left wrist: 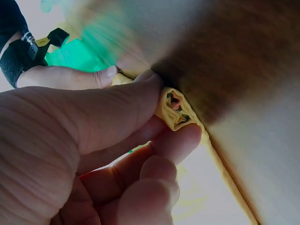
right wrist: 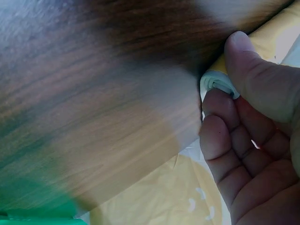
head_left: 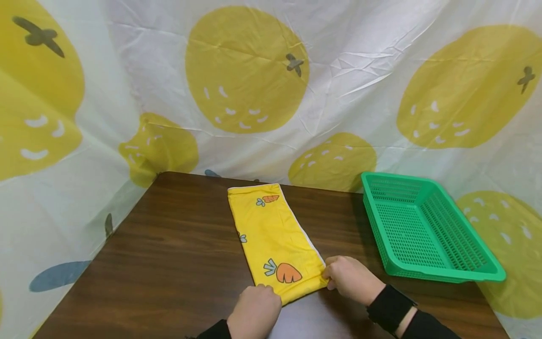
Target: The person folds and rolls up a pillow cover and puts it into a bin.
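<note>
A yellow cloth with carrot prints and a white edge lies as a long strip on the brown table, its near end rolled up. My left hand pinches the roll's left end; in the left wrist view the thumb and fingers of that hand hold the spiral end of the rolled cloth. At the roll's right end my right hand pinches the cloth by its white edge. The right wrist view shows the right hand's thumb and fingertips around the layered white end of the roll.
To the right on the table stands a green plastic basket with slotted walls. A white curtain printed with yellow fruit hangs behind and beside the table. A black band is on the right wrist.
</note>
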Demonstrator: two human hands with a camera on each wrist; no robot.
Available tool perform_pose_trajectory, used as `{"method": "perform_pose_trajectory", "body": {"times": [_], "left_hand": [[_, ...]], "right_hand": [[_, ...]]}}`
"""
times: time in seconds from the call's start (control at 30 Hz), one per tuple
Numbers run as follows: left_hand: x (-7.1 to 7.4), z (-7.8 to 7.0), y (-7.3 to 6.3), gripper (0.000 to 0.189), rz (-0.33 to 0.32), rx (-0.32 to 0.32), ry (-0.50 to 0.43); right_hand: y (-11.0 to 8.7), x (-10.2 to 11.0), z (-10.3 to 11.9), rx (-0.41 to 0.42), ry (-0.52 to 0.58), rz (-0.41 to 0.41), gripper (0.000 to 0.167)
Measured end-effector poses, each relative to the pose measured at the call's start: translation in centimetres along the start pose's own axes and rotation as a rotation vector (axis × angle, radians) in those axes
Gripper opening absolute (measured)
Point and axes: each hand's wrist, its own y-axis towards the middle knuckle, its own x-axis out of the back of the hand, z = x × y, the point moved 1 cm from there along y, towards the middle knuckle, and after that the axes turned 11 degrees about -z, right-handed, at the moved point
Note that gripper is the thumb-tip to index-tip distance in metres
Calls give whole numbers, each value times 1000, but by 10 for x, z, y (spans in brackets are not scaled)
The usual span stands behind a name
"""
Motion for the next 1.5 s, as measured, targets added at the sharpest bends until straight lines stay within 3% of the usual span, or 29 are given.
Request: {"method": "perform_pose_trajectory", "body": {"times": [0.37, 0.63, 0.8, 0.93, 1.13, 1.27, 1.5], "left_hand": [[1, 5, -6, 22, -93, -49, 35], [1, 32, -10, 22, -168, -91, 146], [1, 55, -8, 17, -202, -69, 181], [0, 64, -4, 11, -182, -59, 155], [-1, 61, -2, 11, -142, -22, 92], [-2, 63, -1, 17, -143, 15, 46], [-2, 70, -6, 22, -138, 18, -28]], "right_hand": [[-11, 4, 14, -25, -33, -10, 28], [-16, 0, 34, -63, -6, -5, 18], [-8, -6, 48, -83, 11, -29, 17], [-2, -7, 52, -144, 33, -15, 16], [0, -5, 50, -280, 118, -1, 12], [0, -5, 47, -294, 153, 8, 16], [-1, -5, 38, -324, 229, 58, 21]]}}
